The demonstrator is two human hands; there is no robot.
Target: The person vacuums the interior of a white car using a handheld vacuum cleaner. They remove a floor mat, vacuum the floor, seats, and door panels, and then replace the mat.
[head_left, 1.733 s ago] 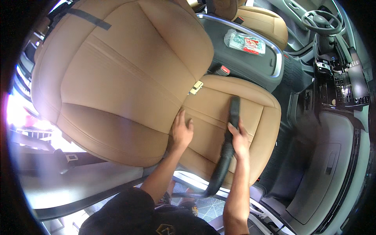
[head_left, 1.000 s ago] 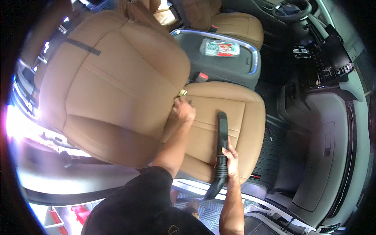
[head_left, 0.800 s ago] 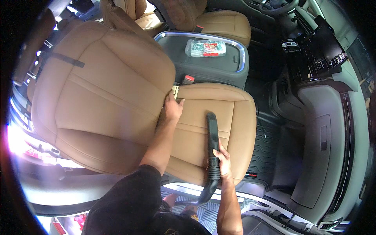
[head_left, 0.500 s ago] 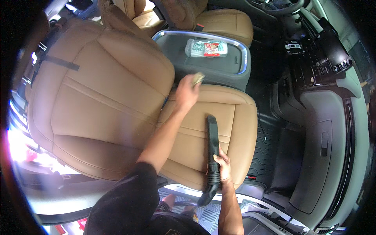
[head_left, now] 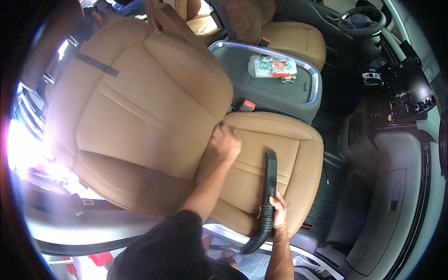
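Observation:
My right hand grips a black vacuum hose where it joins a long flat crevice nozzle. The nozzle points away from me over the tan seat cushion. My left hand is at the crease between the cushion and the backrest. Its fingers look curled but are smeared by motion, so whether they hold anything is unclear. On the grey centre console lies a clear plastic package with green-and-white contents and a red label. A small yellowish item rests against its near edge.
A red seat-belt buckle stands between seat and console. Beyond the console is another tan seat, with the steering wheel at the far right. A black floor mat and the dashboard lie to the right. The door sill crosses in front of me.
My left hand has drawn back to the seat crease, and the yellowish item it held now lies on the console by the package. My right hand still grips the vacuum hose. The view has shifted.

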